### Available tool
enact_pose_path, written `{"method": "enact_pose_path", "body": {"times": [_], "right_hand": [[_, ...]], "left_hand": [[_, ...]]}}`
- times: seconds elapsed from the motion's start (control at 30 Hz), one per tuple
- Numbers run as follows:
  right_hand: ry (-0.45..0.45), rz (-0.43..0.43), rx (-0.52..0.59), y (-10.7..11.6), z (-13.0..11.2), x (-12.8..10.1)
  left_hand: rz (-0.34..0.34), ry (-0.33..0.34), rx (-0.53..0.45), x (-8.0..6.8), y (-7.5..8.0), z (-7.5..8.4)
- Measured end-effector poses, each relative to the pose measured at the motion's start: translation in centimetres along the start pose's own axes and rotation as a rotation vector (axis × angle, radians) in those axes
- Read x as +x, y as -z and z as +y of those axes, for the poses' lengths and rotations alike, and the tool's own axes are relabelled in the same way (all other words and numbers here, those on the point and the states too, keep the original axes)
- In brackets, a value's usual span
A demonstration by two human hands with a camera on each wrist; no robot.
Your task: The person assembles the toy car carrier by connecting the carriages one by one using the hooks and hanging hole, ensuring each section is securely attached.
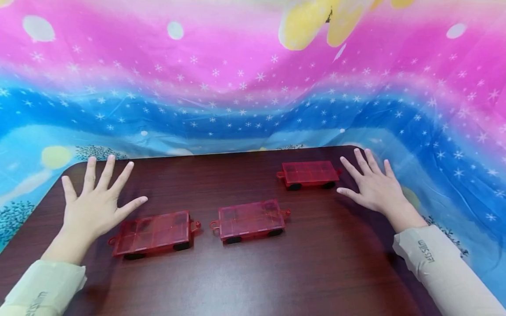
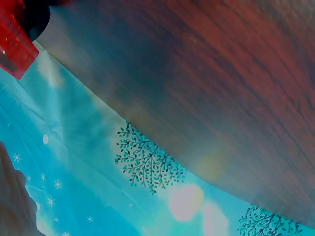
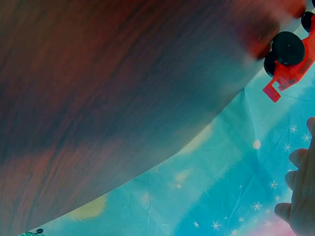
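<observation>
Three flat red translucent wheeled carts lie on the dark wooden table. The left cart sits just right of my left hand, which lies flat with fingers spread, holding nothing. A middle cart stands near the table's centre. Toward the far right stands a third cart, its end close to my right hand, which also rests flat with spread fingers. The left wrist view catches a red cart corner. In the right wrist view a cart end with black wheels and my fingertips show.
A bright cloth in pink, blue and yellow with snowflakes drapes behind and around the table. The table's far edge and rounded left corner border the cloth. Pale sleeves cover both forearms.
</observation>
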State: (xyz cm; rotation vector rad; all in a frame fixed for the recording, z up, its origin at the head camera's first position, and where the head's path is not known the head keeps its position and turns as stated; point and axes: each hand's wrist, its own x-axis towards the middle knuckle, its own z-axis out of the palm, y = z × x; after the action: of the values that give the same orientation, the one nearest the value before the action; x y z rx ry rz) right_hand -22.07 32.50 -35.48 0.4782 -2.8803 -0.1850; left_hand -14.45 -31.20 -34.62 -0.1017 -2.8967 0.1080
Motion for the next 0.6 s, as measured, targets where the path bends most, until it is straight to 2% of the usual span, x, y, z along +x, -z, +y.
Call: {"method": "enact_pose_path", "body": {"times": [0.37,0.6], "right_hand": [[0.002,-0.011,0.003,0.1,-0.7,0.2],[0.008,-0.021,0.017,0.6,-1.7,0.4]], "left_hand": [[-0.011,0.003,-0.022,-1.0,-0.3,0.2],[0.007,-0.007,-0.039,-0.8,0.2,0.8]]}}
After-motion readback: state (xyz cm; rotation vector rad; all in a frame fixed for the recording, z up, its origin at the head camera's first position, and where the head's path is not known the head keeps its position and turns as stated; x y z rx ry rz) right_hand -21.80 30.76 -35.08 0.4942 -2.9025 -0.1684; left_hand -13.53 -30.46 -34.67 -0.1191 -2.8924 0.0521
